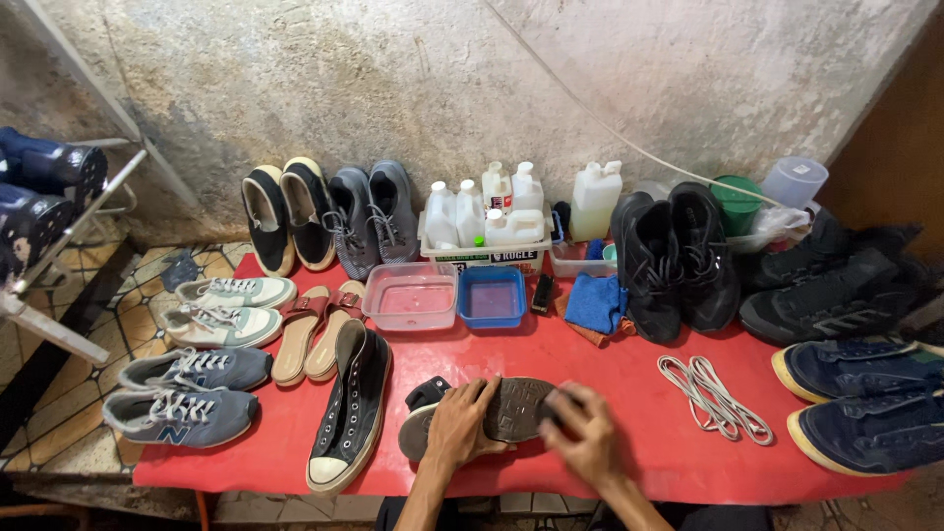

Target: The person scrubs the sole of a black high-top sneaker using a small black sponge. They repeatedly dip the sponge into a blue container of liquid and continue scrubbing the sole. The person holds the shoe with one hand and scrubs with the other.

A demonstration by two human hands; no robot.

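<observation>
A dark high-top shoe (511,408) lies sole-up at the front of the red table (629,452). My left hand (457,423) presses on its sole near the heel and holds it steady. My right hand (585,438) is at the toe end, blurred, fingers closed on a small dark object that I cannot make out. The matching black high-top (349,408) lies just left of it, laces up.
A clear tub of pinkish liquid (410,295) and a blue tub (492,297) stand behind the shoe. White bottles in a crate (487,221), a blue cloth (595,300), loose white laces (713,393) and several pairs of shoes ring the table.
</observation>
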